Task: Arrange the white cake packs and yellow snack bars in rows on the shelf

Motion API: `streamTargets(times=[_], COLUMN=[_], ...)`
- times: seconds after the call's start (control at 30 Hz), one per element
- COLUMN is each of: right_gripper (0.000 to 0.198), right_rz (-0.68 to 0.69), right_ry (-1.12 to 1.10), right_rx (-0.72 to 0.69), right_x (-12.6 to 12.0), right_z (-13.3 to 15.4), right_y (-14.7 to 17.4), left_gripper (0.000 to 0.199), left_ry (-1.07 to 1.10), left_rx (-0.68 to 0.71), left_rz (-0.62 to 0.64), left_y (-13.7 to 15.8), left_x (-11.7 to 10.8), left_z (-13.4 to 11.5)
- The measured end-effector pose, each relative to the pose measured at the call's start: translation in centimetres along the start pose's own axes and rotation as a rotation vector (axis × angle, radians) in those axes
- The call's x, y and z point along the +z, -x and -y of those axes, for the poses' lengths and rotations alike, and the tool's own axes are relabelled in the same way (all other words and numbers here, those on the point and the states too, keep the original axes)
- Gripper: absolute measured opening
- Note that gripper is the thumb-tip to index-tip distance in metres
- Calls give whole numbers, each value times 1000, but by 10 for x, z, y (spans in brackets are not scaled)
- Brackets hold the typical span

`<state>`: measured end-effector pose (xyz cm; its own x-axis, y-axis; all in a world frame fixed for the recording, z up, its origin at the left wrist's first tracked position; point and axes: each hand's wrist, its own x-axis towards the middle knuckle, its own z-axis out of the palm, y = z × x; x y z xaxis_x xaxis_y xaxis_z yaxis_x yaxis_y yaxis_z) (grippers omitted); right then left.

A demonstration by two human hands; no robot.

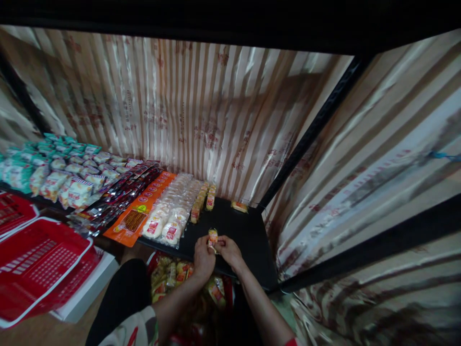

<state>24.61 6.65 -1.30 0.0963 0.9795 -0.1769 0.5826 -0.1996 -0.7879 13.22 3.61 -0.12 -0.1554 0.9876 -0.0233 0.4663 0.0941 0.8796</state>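
Observation:
Over the front part of a black shelf (248, 240), my left hand (204, 257) and my right hand (229, 251) pinch a small yellow snack packet (213, 237) between them, one from each side. Behind it, a row of like yellow packets (196, 209) and a shorter row (211, 198) run back toward the curtain. One more yellow packet (239, 206) lies alone near the back right corner. Below my forearms, several yellow and red packets (169, 276) fill a container whose shape is mostly hidden.
Left along the shelf lie clear-wrapped white cakes (173, 231), an orange snack bag (134, 221), dark packets (108, 202), white packets (77, 192) and teal packets (16, 175). A red basket (43, 269) stands by a white box (90, 288). A black post (309, 134) rises at right, before striped curtains (162, 105).

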Motion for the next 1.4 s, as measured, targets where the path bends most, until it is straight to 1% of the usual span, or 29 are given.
streamTargets(times=[0.17,0.27,0.37,0.47,0.63,0.8,0.93,1.13,1.3,1.4], right_gripper=[18,18,17,15,19,20,23,28,29,27], right_rz=[-8,-22,-69,-120,-203,-235,-248,-304,-264,-273], right_ry=[-122,-230,-284,-261,-216,-180,-122,-17,15,13], right_rx=[33,17,-16,-41,-58,-106,-120,-102,-85,-78], right_x=[5,10,15,18,21,22,22,25,25,25], right_z=[5,8,11,15,20,22,25,29,28,25], right_y=[-20,-37,-53,-68,-90,-112,-126,-134,-136,-138], left_gripper=[40,39,39,39,42,44,44,45,46,46], left_ry=[-112,-109,-68,-19,60,93,97,85,88,94], left_rx=[-17,-37,-22,-12,-3,8,25,9,12,12], left_rz=[16,16,-18,-29,4,38,37,43,59,55], left_y=[-16,-31,-46,-58,-73,-88,-100,-108,-108,-105], left_x=[-4,-4,0,6,13,16,20,22,24,26], left_z=[-10,-14,-15,-15,-18,-21,-19,-15,-14,-14])
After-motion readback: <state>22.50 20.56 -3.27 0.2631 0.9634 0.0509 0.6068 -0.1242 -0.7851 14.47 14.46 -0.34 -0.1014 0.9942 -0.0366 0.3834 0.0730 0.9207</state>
